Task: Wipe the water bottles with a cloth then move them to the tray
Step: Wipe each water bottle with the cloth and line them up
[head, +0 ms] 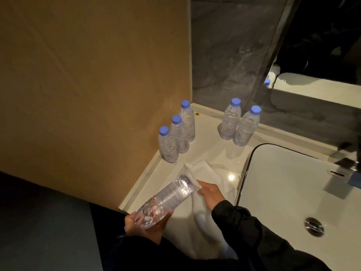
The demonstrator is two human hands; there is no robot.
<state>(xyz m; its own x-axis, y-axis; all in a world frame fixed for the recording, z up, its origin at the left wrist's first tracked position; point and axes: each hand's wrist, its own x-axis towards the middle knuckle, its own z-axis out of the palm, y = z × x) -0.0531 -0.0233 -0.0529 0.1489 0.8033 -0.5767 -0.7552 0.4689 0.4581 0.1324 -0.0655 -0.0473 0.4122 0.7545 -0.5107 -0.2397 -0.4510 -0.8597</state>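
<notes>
My left hand (145, 225) grips the top end of a clear water bottle (166, 200) held on its side, base pointing away over the white counter (213, 153). My right hand (210, 195) holds a white cloth (203, 173) against the bottle's base; the cloth drapes down over the counter's front. Three blue-capped bottles (176, 133) stand in a row by the tan wall. Two more blue-capped bottles (237, 124) stand near the back wall. No tray is in view.
A white sink basin (293, 184) with a metal drain (314, 225) fills the right side. A faucet (343, 163) juts over it from the right. A tan wall panel (93, 94) borders the counter's left; a mirror (322, 55) hangs behind.
</notes>
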